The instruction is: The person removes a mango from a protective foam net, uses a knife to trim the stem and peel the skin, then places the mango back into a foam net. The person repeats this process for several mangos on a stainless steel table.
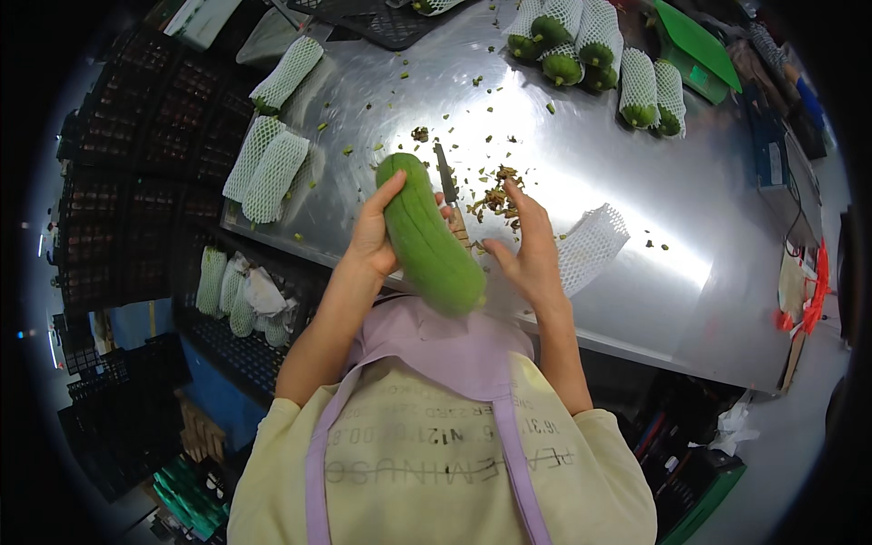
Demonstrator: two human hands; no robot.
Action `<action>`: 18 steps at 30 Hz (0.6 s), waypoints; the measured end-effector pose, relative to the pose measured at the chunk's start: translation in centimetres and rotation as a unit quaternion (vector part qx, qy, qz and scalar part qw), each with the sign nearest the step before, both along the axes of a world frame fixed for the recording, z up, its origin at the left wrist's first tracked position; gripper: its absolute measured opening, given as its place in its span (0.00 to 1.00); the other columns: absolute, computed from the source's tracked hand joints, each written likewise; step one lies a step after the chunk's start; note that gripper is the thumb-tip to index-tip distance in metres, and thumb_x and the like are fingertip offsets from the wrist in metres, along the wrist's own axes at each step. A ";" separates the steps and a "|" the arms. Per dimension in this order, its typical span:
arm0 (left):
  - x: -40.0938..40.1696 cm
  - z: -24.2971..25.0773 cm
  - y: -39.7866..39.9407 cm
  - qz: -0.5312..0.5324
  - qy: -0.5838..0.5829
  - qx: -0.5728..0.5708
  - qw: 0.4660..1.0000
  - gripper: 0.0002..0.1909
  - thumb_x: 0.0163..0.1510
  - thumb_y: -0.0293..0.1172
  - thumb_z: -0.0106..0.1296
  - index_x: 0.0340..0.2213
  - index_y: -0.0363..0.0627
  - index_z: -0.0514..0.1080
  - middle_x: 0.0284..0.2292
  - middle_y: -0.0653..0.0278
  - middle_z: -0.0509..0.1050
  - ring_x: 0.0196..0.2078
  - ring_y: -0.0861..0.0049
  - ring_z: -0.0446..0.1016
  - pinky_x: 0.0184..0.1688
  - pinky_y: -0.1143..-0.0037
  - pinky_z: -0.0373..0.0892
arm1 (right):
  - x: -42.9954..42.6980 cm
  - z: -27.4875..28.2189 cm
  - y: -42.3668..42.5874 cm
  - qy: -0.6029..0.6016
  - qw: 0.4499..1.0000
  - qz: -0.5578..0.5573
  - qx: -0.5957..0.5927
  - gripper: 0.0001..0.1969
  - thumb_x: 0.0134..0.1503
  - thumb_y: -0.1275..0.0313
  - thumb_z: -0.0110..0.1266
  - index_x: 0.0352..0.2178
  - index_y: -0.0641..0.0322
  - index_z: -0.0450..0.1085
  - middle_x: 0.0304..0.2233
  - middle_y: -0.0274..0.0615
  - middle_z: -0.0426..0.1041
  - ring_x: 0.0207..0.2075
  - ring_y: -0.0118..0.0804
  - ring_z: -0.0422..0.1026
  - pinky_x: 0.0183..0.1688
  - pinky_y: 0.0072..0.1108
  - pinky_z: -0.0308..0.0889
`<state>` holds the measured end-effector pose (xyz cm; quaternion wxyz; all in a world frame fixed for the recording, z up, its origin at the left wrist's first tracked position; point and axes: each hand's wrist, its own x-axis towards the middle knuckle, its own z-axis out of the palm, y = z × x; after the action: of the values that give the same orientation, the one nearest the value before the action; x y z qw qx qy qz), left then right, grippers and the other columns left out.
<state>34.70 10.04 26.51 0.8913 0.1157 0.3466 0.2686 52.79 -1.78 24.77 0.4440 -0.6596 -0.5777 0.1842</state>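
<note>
My left hand (377, 228) grips a large green gourd (432, 238), thumb on top, fingers behind it. The gourd slants over the edge of the steel table, its lower end above my lilac apron (436, 347). To its right, my right hand (528, 248) is raised with thumb and fingers apart, holding nothing. Between the hands, a knife (446, 180) lies on the table, its dark blade pointing away from me and its handle partly behind the gourd. Brown and green trimmings (501, 197) are scattered beside it. A white foam net sleeve (594, 246) lies flat right of my right hand.
Net-sleeved gourds lie at the table's left edge (276, 170), with several more at the back right (572, 51) near a green-topped scale (698, 51). A black crate (231, 347) holding sleeved gourds stands below left. Stacked dark crates (136, 122) line the left side.
</note>
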 end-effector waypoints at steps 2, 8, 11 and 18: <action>0.7 -0.5 -0.4 -0.034 -0.077 -0.035 0.996 0.24 0.51 0.49 0.45 0.39 0.39 0.65 0.34 0.55 0.70 0.37 0.62 0.71 0.44 0.61 0.67 | -0.3 0.2 0.4 -0.001 0.999 0.035 0.032 0.39 0.35 0.78 0.61 0.52 0.57 0.55 0.49 0.44 0.61 0.51 0.48 0.59 0.51 0.31 0.56; 2.8 0.2 -2.2 -0.044 -0.063 -0.026 0.997 0.24 0.52 0.52 0.41 0.38 0.42 0.67 0.36 0.57 0.69 0.37 0.62 0.71 0.40 0.63 0.69 | -1.1 -0.8 1.4 -0.067 0.987 0.095 0.115 0.31 0.39 0.67 0.59 0.49 0.51 0.60 0.52 0.33 0.61 0.54 0.42 0.57 0.53 0.35 0.53; 3.8 0.2 -3.1 -0.053 -0.044 -0.011 0.998 0.24 0.53 0.53 0.39 0.40 0.47 0.66 0.35 0.60 0.70 0.35 0.71 0.72 0.35 0.71 0.72 | -0.6 -0.1 1.8 -0.169 0.964 0.137 0.152 0.27 0.39 0.68 0.59 0.45 0.50 0.64 0.52 0.31 0.61 0.54 0.41 0.57 0.53 0.35 0.52; 6.3 -0.1 -3.5 -0.242 0.043 0.084 0.966 0.38 0.53 0.64 0.26 0.53 0.46 0.56 0.40 0.59 0.69 0.40 0.73 0.70 0.44 0.72 0.66 | 2.5 0.4 0.0 0.049 0.987 0.016 0.155 0.20 0.43 0.70 0.57 0.40 0.58 0.65 0.44 0.38 0.66 0.49 0.35 0.64 0.52 0.31 0.56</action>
<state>41.01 6.56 26.45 0.9008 0.2822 0.3229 0.0677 55.33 -1.79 25.14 0.5658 -0.5636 -0.5872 0.1319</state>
